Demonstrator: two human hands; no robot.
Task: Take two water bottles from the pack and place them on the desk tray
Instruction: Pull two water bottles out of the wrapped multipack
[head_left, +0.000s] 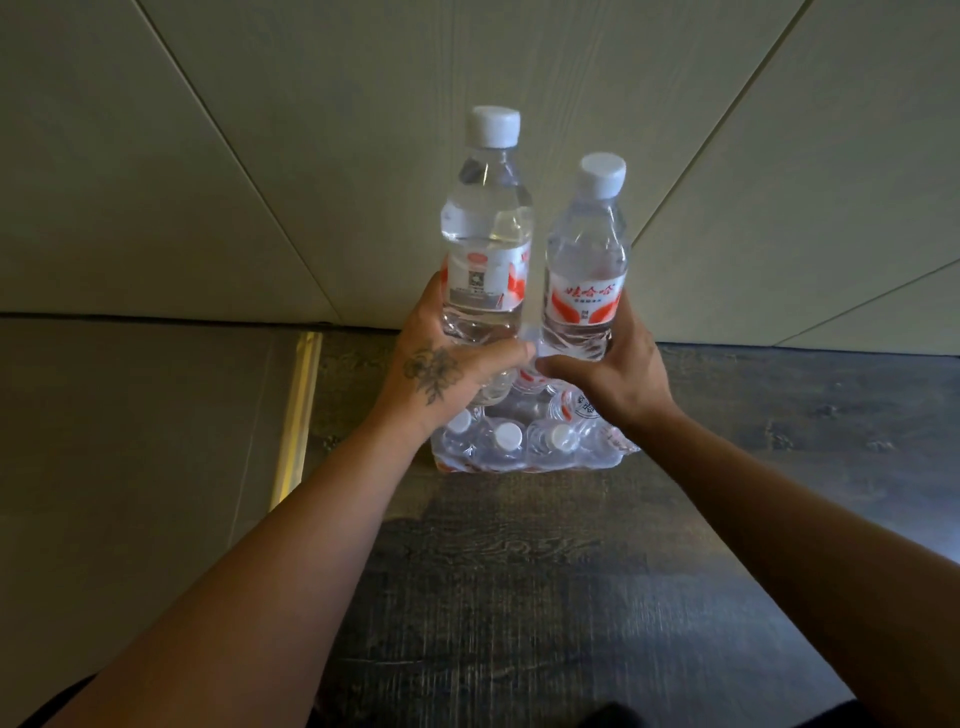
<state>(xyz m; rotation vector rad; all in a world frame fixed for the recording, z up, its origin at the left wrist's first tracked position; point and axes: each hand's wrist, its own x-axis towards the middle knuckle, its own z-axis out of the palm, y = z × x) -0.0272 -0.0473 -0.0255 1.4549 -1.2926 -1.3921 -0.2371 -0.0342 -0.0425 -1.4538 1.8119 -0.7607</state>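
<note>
Two clear water bottles with white caps and red-and-white labels are held upright side by side above the pack. My left hand (447, 364) is shut around the lower part of the left water bottle (485, 228). My right hand (613, 369) grips the base of the right water bottle (587, 254). Below them the plastic-wrapped pack of bottles (524, 441) stands on the dark wood floor, its white caps showing through the torn top. No desk tray is in view.
Pale wall panels (260, 156) rise right behind the pack. A grey surface (130, 441) with a brass-coloured strip (298, 415) along its edge lies to the left. The dark wood floor (519, 597) stretches toward me between my forearms.
</note>
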